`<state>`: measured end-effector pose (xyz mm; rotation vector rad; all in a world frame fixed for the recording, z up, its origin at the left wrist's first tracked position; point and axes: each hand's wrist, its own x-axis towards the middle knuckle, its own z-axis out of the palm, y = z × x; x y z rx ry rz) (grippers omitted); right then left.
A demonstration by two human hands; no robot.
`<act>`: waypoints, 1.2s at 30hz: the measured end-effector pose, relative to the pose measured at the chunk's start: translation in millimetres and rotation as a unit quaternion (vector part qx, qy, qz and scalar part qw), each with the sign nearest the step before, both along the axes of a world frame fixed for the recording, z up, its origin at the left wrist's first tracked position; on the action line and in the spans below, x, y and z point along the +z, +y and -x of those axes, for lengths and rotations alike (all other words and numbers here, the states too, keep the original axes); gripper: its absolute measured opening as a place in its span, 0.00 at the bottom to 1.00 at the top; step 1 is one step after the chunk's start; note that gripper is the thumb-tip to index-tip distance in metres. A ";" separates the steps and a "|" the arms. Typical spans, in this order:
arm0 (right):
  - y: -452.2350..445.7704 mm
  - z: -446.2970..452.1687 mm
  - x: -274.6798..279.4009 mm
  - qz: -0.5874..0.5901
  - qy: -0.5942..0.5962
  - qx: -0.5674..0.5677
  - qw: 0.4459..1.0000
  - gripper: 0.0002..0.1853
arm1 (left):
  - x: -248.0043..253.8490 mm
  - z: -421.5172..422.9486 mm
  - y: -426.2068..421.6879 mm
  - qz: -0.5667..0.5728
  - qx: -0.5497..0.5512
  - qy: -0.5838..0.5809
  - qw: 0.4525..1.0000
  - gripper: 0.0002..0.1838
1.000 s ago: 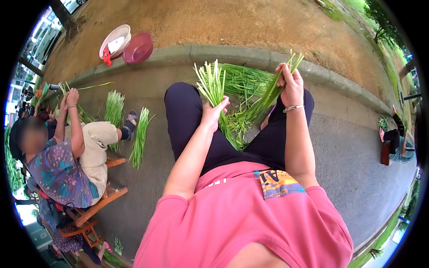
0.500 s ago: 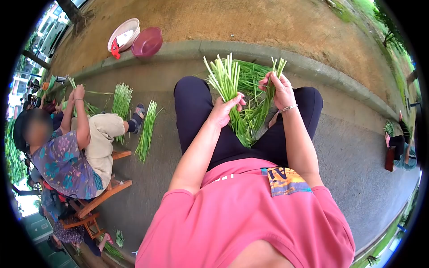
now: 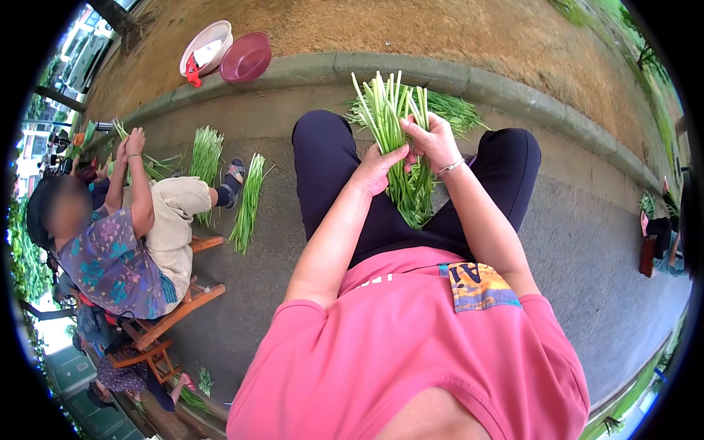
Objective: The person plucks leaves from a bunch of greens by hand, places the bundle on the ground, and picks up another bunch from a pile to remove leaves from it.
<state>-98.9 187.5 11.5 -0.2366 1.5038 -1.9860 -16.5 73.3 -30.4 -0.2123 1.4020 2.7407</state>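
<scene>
My left hand (image 3: 375, 169) is wrapped round a thick bundle of green stalks (image 3: 383, 110), pale ends up, above my lap. Close against it on the right, my right hand (image 3: 434, 143) grips a thinner bunch of stalks (image 3: 419, 105) with fingers closed. The two hands almost meet, and the two bunches stand side by side. Long green leaves hang below both hands between my thighs. Behind the bunches, a pile of green stalks (image 3: 455, 112) lies on the ground near the kerb.
At left a person (image 3: 110, 257) on a wooden chair (image 3: 180, 317) handles stalks, beside two laid bundles (image 3: 250, 202). A pink basin (image 3: 209, 45) and a dark red basin (image 3: 246, 57) stand by the kerb (image 3: 308, 70). Another person (image 3: 666, 242) sits far right.
My right hand has moved left and inward with its thinner bunch, from well apart to beside my left hand's bundle. The view has shifted slightly.
</scene>
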 end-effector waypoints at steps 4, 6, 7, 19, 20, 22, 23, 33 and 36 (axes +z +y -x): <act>7.5 7.0 -3.2 0.036 -0.044 0.014 0.998 0.08 | 1.8 2.4 0.6 -0.017 0.008 -0.020 1.000 0.17; 9.2 8.1 -5.1 0.077 -0.101 -0.009 0.992 0.07 | 3.8 3.0 1.6 -0.029 0.001 -0.021 0.999 0.17; 10.0 9.1 -5.6 0.079 -0.101 -0.006 0.992 0.06 | 5.0 3.0 2.1 -0.035 0.003 -0.033 0.999 0.17; 8.4 8.9 -15.5 0.069 -0.066 -0.056 0.994 0.09 | -1.6 4.5 2.1 -0.006 0.035 -0.058 0.998 0.14; 7.5 6.7 -11.3 0.069 -0.065 -0.066 0.993 0.10 | -1.6 4.9 2.6 0.002 0.043 -0.055 0.998 0.14; 2.9 -0.9 -3.7 0.070 -0.063 -0.065 0.993 0.09 | -1.7 5.9 3.5 0.006 0.045 -0.047 0.998 0.14; 0.9 -3.4 -1.0 0.071 -0.061 -0.063 0.994 0.09 | -1.5 6.1 3.6 0.011 0.047 -0.038 0.998 0.14; 3.4 3.3 -18.1 0.072 -0.051 -0.048 0.995 0.08 | 10.6 2.9 8.3 -0.031 0.067 -0.061 0.995 0.11; 4.2 7.1 -25.0 0.070 0.003 -0.060 0.996 0.08 | 8.1 3.8 8.4 -0.027 0.094 -0.078 0.992 0.10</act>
